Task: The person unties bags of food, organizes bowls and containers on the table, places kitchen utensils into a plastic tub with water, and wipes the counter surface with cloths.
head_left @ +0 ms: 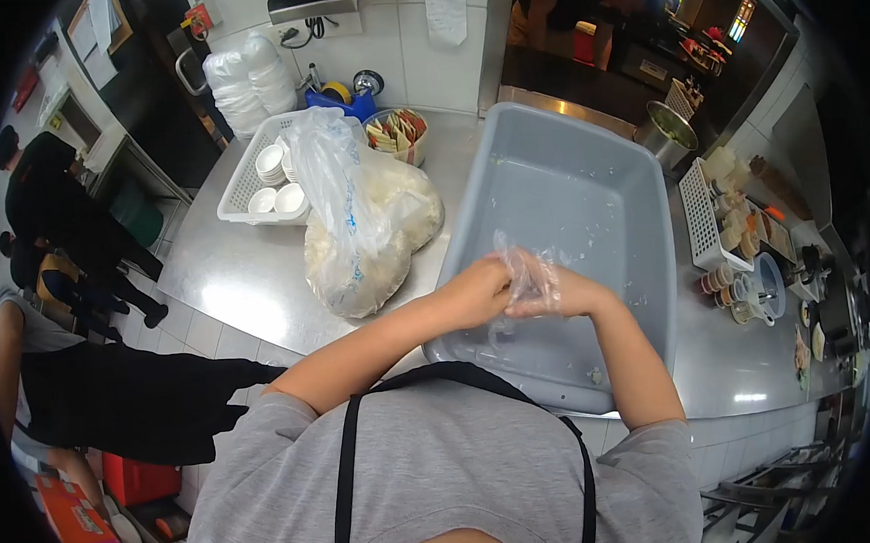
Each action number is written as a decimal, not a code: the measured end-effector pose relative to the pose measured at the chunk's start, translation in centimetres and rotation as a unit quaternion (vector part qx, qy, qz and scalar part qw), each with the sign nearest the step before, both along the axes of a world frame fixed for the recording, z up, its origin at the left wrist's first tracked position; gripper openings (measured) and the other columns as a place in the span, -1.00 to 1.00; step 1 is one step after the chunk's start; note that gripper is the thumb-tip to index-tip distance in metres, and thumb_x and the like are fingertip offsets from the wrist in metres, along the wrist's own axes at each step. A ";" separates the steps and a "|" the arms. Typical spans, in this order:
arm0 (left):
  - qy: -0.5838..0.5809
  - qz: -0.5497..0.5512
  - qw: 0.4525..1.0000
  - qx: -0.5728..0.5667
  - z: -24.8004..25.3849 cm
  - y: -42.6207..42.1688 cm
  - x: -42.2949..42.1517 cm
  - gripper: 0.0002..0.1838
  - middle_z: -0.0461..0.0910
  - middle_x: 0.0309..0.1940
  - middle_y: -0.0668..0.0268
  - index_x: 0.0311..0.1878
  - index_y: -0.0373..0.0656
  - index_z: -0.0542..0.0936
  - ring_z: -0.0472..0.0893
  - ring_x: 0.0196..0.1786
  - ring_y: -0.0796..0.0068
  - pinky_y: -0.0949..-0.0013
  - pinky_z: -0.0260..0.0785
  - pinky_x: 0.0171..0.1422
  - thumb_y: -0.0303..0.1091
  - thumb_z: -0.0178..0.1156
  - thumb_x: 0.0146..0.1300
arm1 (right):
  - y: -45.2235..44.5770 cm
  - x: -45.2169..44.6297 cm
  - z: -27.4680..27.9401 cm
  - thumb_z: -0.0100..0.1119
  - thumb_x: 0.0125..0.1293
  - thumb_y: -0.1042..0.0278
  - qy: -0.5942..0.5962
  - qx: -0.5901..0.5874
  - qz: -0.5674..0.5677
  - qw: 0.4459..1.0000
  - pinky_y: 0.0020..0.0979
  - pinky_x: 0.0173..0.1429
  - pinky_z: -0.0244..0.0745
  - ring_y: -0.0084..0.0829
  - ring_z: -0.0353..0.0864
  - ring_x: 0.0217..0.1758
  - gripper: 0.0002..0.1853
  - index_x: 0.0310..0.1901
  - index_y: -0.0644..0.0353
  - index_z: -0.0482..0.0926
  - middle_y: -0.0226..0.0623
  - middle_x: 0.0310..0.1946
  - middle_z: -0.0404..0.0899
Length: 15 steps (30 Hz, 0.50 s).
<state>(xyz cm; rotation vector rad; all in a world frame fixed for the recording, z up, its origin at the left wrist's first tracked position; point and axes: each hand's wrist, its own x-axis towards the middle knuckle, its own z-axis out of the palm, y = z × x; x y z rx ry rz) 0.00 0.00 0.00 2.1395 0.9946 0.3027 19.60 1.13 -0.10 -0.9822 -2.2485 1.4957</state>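
My left hand (481, 291) and my right hand (557, 290) meet over the near part of a large grey plastic tub (486, 172). A crumpled clear plastic glove (530, 279) lies loosely about the right hand. The left fingers are closed on the glove beside the right hand. The right fingers are partly covered by the film and the left hand, so their pose is unclear. Small pale scraps stick to the tub's floor and walls. Left of the tub, a tied clear plastic bag (356, 246) full of pale food rests on the steel counter (221, 271).
Behind the bag stand a white basket (243, 207) of small white cups and a container of sliced food (397, 135). Stacked wrapped white containers (249, 84) are by the wall. A metal pot (666, 135) and white crate (702, 216) sit right. Other people (63, 200) stand left.
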 end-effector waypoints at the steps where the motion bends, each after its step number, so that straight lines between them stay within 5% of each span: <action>1: -0.066 -0.017 0.996 0.049 -0.2 -0.2 -0.2 -0.65 0.52 -0.07 0.05 -0.05 -0.16 0.52 0.51 -0.01 0.13 0.19 0.33 0.05 -0.30 0.24 0.07 | 0.4 -0.2 -0.1 0.20 0.11 0.32 -0.020 0.012 -0.033 0.999 -0.23 0.25 0.21 -0.21 0.36 0.20 -0.38 0.24 0.06 0.26 -0.06 0.14 0.36; 3: -0.120 -0.001 0.981 0.154 1.6 -1.3 -1.9 -0.59 0.49 -0.04 0.07 0.01 -0.14 0.48 0.48 0.01 0.12 0.20 0.33 0.05 -0.28 0.23 0.07 | 0.5 -0.9 -0.1 0.15 0.08 0.43 -0.021 0.017 -0.065 0.998 -0.17 0.11 0.35 -0.24 0.49 0.06 -0.49 0.14 0.13 0.37 -0.01 0.00 0.49; 5: -0.132 0.041 0.966 0.219 4.3 -2.3 -1.6 -0.52 0.45 0.01 0.08 0.09 -0.12 0.44 0.45 0.06 0.12 0.20 0.33 0.05 -0.28 0.23 0.06 | 1.2 0.4 0.8 0.12 0.04 0.49 -0.267 0.061 -0.035 0.961 -0.19 -0.07 0.42 -0.22 0.56 -0.10 -0.60 0.00 0.19 0.47 -0.02 -0.11 0.52; 6: -0.162 -0.006 0.939 0.302 4.9 -2.5 -0.9 -0.48 0.41 0.05 0.09 0.15 -0.09 0.39 0.43 0.08 0.12 0.20 0.32 0.08 -0.29 0.22 0.08 | 0.8 0.7 -0.1 0.12 0.04 0.49 -0.272 0.066 -0.029 0.960 -0.19 -0.07 0.42 -0.22 0.56 -0.10 -0.60 0.00 0.19 0.47 -0.02 -0.11 0.52; 7: -0.183 -0.054 0.905 0.381 5.2 -2.6 -0.4 -0.44 0.36 0.09 0.10 0.21 -0.07 0.35 0.40 0.10 0.12 0.19 0.31 0.11 -0.30 0.21 0.09 | -0.3 0.6 -2.4 0.13 0.02 0.49 -0.239 0.194 0.008 0.952 -0.21 -0.10 0.44 -0.21 0.57 -0.13 -0.62 -0.04 0.21 0.50 -0.03 -0.15 0.54; 8: -0.182 -0.044 0.904 0.384 4.7 -2.7 0.2 -0.44 0.36 0.09 0.10 0.21 -0.07 0.35 0.40 0.10 0.12 0.19 0.31 0.11 -0.30 0.21 0.09 | -1.0 0.5 -3.5 0.15 0.00 0.50 -0.200 0.317 0.049 0.926 -0.24 -0.12 0.45 -0.20 0.58 -0.16 -0.64 -0.09 0.22 0.52 -0.04 -0.19 0.55; 9: -0.211 -0.079 0.927 0.301 3.7 -2.9 1.0 -0.41 0.33 0.11 0.11 0.24 -0.05 0.32 0.38 0.13 0.12 0.20 0.29 0.14 -0.30 0.21 0.10 | -1.4 0.4 -1.8 0.15 0.00 0.50 -0.202 0.323 0.060 0.923 -0.24 -0.12 0.45 -0.20 0.58 -0.16 -0.64 -0.09 0.22 0.52 -0.04 -0.19 0.55; 11: -0.239 -0.102 0.941 0.217 3.0 -3.5 1.4 -0.38 0.30 0.12 0.12 0.28 -0.02 0.28 0.36 0.16 0.12 0.20 0.27 0.17 -0.30 0.20 0.11 | -3.0 -0.3 3.4 0.19 -0.05 0.51 -0.154 0.128 -0.021 0.979 -0.22 -0.09 0.45 -0.18 0.57 -0.16 -0.59 -0.06 0.25 0.51 -0.07 -0.18 0.56; 12: -0.268 -0.065 0.951 0.140 3.0 -3.7 1.4 -0.39 0.33 0.10 0.12 0.26 -0.06 0.31 0.36 0.16 0.14 0.23 0.24 0.20 -0.31 0.22 0.11 | -3.1 -0.1 3.9 0.22 -0.07 0.49 -0.015 0.187 -0.035 0.982 -0.26 -0.11 0.45 -0.25 0.56 -0.28 -0.61 -0.11 0.30 0.50 -0.16 -0.23 0.55; 13: -0.296 -0.029 0.952 0.064 3.1 -3.6 1.4 -0.41 0.36 0.08 0.13 0.24 -0.09 0.34 0.36 0.17 0.16 0.26 0.20 0.24 -0.32 0.23 0.10 | -2.6 0.5 3.9 0.22 -0.07 0.49 -0.016 0.190 -0.025 0.981 -0.26 -0.11 0.45 -0.25 0.56 -0.28 -0.61 -0.11 0.30 0.50 -0.16 -0.23 0.55; 15: -0.334 0.023 0.935 0.119 2.9 -2.9 1.8 -0.50 0.38 0.02 0.15 0.17 -0.11 0.37 0.39 0.13 0.21 0.30 0.23 0.20 -0.37 0.19 0.12 | -1.8 1.6 3.6 0.19 -0.06 0.51 0.087 0.126 -0.168 0.974 -0.35 -0.15 0.45 -0.34 0.50 -0.30 -0.67 -0.17 0.30 0.49 -0.21 -0.20 0.49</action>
